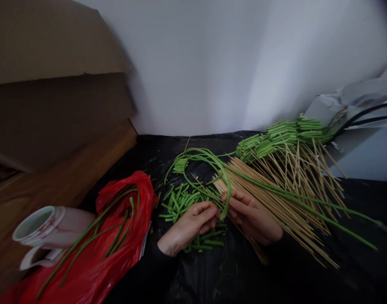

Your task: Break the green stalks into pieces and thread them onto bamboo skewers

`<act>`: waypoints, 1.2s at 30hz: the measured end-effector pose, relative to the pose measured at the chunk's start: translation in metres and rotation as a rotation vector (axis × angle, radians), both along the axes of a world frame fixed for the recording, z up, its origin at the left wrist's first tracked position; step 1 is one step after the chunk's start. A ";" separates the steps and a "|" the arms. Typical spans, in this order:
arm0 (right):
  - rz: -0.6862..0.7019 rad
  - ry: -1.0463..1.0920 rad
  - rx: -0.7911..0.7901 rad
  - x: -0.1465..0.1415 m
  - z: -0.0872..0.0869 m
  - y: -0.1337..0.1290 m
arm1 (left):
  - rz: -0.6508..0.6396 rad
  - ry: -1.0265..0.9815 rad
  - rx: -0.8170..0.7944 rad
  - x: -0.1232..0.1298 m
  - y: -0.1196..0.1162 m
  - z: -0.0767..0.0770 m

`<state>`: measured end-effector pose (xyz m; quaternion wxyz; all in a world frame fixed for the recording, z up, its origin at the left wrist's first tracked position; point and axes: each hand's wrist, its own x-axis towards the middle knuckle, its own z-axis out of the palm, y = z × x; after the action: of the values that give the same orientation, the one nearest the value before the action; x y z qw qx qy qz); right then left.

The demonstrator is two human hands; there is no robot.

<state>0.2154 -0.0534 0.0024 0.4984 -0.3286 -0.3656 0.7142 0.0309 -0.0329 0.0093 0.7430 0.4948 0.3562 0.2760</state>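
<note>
A bundle of long garlic scapes (209,154) curls in loops in front of me, its long ends trailing to the right. My left hand (195,223) is closed at the bundle's lower bend, thumb against the fingers. Just right of it, my right hand (252,217) grips the same bend between thumb and fingers. Short cut scape pieces (181,200) lie in a pile beneath and beyond my left hand. A row of pieces on a skewer (180,165) lies behind the pile. Loose bamboo skewers (269,207) spread out beside and under my right hand.
Filled skewers of scape pieces (282,137) are stacked at the back right beside a white box (367,147). On the left, a red plastic bag (117,249) holds more scapes, with a pinkish mug (66,226) beside it. Black plastic sheeting (200,278) covers the surface.
</note>
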 end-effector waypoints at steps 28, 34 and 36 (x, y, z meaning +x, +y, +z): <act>-0.026 -0.280 0.340 -0.002 0.006 -0.005 | 0.128 0.065 0.001 0.005 -0.004 -0.005; -0.069 -0.030 0.186 -0.001 0.003 -0.002 | 0.131 0.005 -0.021 0.005 -0.006 0.001; -0.189 0.095 0.077 0.006 0.003 0.004 | 0.100 -0.036 0.006 0.001 -0.005 0.006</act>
<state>0.2217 -0.0499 0.0052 0.5925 -0.3082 -0.3360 0.6641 0.0322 -0.0383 0.0156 0.7332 0.4735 0.3663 0.3225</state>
